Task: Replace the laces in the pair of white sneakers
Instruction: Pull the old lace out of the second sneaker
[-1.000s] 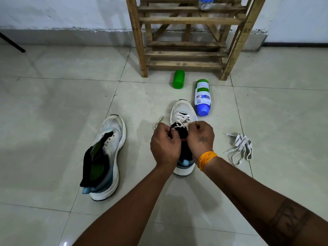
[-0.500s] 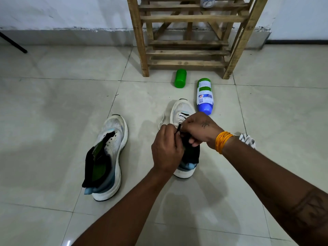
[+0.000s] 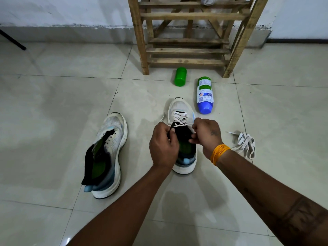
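Two white sneakers stand on the tiled floor. The right sneaker [image 3: 179, 108] is half laced with a white lace [image 3: 180, 117] across its lower eyelets. My left hand [image 3: 164, 146] curls over the shoe's left side and pinches the lace end beside the black tongue. My right hand [image 3: 206, 133] pinches the other lace end on the shoe's right side; the lace runs taut between my hands. The left sneaker [image 3: 108, 153] lies apart to the left with no lace, its black tongue pulled out.
A bundle of white laces [image 3: 245, 143] lies on the floor to the right. A green bottle [image 3: 180, 76] and a blue-capped bottle [image 3: 205, 95] lie beyond the shoe. A wooden rack [image 3: 188, 36] stands against the wall behind them.
My right hand drew back from over the laces to the shoe's right side. The lace now stretches taut across the shoe between both hands.
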